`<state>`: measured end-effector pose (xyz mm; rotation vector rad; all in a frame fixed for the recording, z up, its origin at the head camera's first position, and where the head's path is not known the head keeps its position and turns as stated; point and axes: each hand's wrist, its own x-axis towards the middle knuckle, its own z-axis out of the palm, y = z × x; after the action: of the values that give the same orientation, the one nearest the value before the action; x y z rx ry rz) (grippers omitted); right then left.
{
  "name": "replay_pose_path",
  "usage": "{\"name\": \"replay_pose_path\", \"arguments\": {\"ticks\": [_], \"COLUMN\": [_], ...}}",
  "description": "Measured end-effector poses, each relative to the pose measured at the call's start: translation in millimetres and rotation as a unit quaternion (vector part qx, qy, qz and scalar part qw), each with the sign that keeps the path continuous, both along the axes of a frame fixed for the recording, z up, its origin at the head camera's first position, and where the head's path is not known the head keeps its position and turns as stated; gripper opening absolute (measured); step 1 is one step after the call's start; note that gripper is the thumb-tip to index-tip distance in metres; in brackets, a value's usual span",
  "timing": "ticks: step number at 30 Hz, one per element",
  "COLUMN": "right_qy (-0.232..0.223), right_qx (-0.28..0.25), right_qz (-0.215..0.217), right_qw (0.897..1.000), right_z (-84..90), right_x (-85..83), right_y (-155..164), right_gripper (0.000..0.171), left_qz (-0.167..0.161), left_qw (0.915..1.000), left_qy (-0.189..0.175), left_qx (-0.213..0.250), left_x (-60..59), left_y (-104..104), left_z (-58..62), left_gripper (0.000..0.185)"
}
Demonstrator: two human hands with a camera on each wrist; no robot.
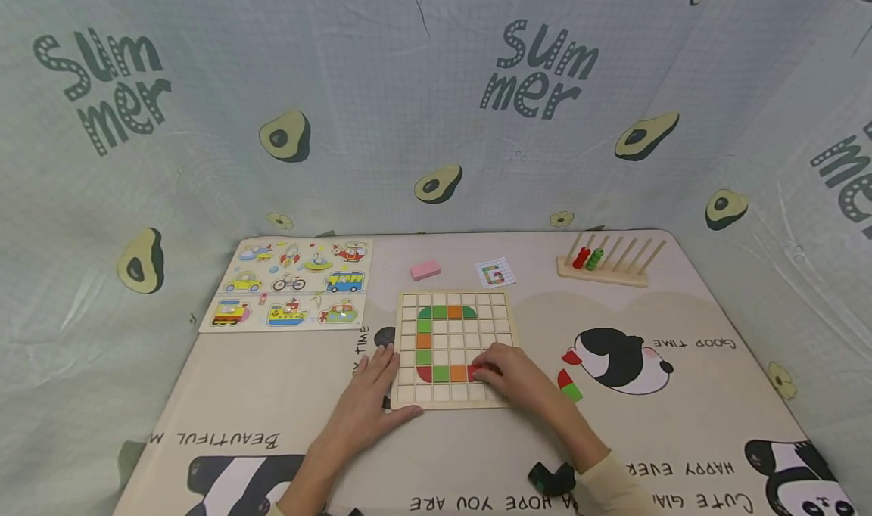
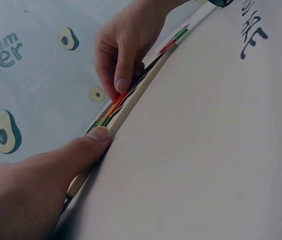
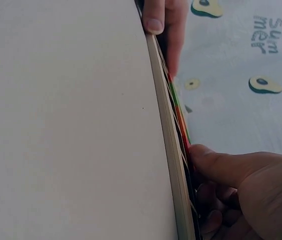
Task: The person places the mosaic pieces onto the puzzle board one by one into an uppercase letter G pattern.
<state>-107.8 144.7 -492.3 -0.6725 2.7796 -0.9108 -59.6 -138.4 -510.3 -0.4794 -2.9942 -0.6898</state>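
At lower centre, your right hand [image 1: 519,380] pinched a red tile [image 1: 474,372] on the grid board [image 1: 453,347], left hand [image 1: 371,402] flat beside it.

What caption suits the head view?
Right hand presses a red tile into the grid board; left hand steadies it.

- A play or early-learning corner, staged as a tabletop booth rather than a lived-in room.
- A printed cloth backdrop [image 1: 436,107] with avocados and the word "Summer" closes off the back and both sides of the frame.
- The table cover [image 1: 681,395] carries cartoon pandas and slogans.
- Children's toys fill the middle: a vehicle peg puzzle [image 1: 289,285] at centre left, a wooden grid board [image 1: 453,349] with coloured tiles, and a bead rack [image 1: 609,262] at upper right.
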Motion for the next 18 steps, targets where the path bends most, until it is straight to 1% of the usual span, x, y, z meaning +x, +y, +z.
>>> {"name": "replay_pose_path", "arguments": {"ticks": [3, 9, 14, 18], "right_qy": [0.01, 0.008, 0.01, 0.008], "right_qx": [0.0, -0.006, -0.003, 0.001], "right_qz": [0.007, 0.017, 0.017, 0.009], "right_qw": [1.0, 1.0, 1.0, 1.0], "right_z": [-0.9, -0.5, 1.7, 2.1], "right_x": [-0.1, -0.3, 0.2, 0.6], "right_y": [-0.2, 0.6, -0.3, -0.3], "right_gripper": [0.018, 0.021, 0.021, 0.023], "left_qz": [-0.001, 0.0, -0.001, -0.002], "left_qw": [1.0, 1.0, 1.0, 1.0], "left_qy": [0.002, 0.0, 0.001, -0.001], "left_qx": [0.0, -0.003, -0.003, -0.003], "left_x": [0.0, -0.1, -0.2, -0.5], "left_y": [0.0, -0.1, -0.2, -0.3], "left_z": [0.4, 0.5, 0.5, -0.1], "left_gripper": [0.099, 0.099, 0.099, 0.099]}}
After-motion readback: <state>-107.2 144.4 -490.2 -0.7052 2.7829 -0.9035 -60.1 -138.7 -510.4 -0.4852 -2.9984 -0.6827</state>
